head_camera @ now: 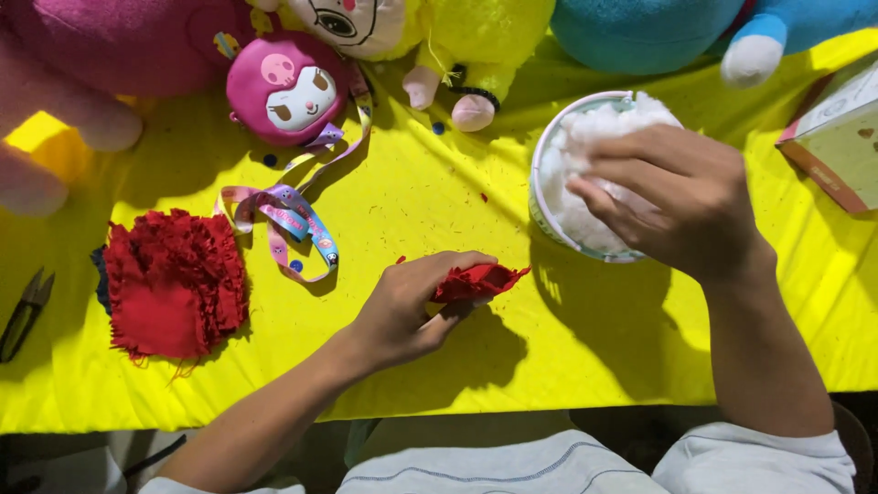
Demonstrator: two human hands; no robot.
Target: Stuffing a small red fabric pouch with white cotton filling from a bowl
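Observation:
My left hand (412, 306) grips a small red fabric piece (483, 279) just above the yellow table cover (412, 197), near the front middle. My right hand (677, 197) reaches into a white round tub (541, 210) at the right, its fingers closed on the white stuffing (585, 137) that fills the tub. A stack of red fabric pieces with frayed edges (174, 284) lies at the left.
Plush toys line the far edge: a pink one (101, 55), a small pink round doll bag (288, 87) with a colourful strap (293, 220), a yellow one (457, 37) and a blue one (640, 32). Small snips (26, 311) lie far left. A box (837, 137) stands far right.

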